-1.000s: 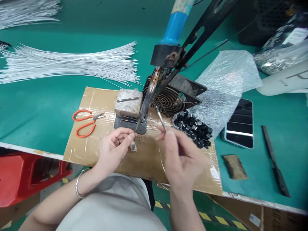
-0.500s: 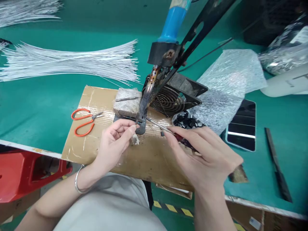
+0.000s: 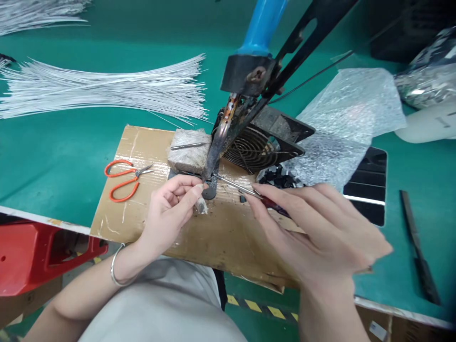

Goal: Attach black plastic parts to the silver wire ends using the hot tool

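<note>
My left hand (image 3: 174,204) is closed in a pinch beside the tip of a blue-handled soldering iron (image 3: 221,135); what the fingertips hold is too small to make out. The iron hangs tip-down from a black metal arm (image 3: 295,61). My right hand (image 3: 309,228) grips a thin metal tool with a dark red handle, which looks like a screwdriver (image 3: 237,185). Its tip points left and reaches close to the iron's tip. Under the fingertips lies a dark plate (image 3: 211,191), partly covered by a wrapped block (image 3: 188,156) with a metal rod (image 3: 188,146) on top.
Orange-handled scissors (image 3: 133,179) lie on the cardboard (image 3: 142,142) at left. Behind them is a bundle of white wires (image 3: 107,92). A black fan (image 3: 254,147) stands behind the iron. Small black pieces (image 3: 278,176), bubble wrap (image 3: 351,109), a phone (image 3: 370,183) and a dark flat tool (image 3: 416,247) are at right.
My right hand has turned, its back swinging to the right, and the tool's tip has shifted slightly left toward the iron's tip. My left hand stays almost still. The view has shifted slightly.
</note>
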Tool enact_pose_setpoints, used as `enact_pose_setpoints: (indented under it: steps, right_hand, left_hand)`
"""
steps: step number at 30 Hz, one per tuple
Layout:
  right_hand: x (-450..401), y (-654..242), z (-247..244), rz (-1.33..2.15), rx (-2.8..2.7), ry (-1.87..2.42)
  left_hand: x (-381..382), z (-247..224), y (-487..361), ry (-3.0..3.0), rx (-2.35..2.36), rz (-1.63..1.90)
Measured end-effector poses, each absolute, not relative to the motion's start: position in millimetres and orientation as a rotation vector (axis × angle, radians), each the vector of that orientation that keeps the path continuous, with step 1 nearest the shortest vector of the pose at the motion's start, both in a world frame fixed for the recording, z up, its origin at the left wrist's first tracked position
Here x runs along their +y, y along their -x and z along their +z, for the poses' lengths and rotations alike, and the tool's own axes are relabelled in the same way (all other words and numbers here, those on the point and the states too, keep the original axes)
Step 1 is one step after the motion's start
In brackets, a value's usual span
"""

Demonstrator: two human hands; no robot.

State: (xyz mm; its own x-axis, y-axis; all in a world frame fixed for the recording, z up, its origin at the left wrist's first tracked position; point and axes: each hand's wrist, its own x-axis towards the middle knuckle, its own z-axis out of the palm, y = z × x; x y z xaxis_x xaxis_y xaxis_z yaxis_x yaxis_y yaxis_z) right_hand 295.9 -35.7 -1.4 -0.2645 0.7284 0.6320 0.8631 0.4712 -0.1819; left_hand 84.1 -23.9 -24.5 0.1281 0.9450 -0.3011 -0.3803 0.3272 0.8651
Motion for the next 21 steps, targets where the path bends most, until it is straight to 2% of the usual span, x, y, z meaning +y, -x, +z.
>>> enact_pose_setpoints:
  steps: [4,12,21]
  right_hand:
    - [-28.7,-303.3,5.4,-0.241,-2.106,1.302]
    - [-17.5,-309.1,14.3,0.230,-2.039,1.356]
    - [-20.6,-310.8,17.0,0.125,-2.068,1.293]
  left_hand:
    - [-24.8,-24.9,-84.3,-0.711,1.004,1.098]
    - [-24.4,-24.8,-84.2,-0.717,1.014,1.103]
    - [-24.1,-25.5,-84.9,-0.704,1.009,1.090]
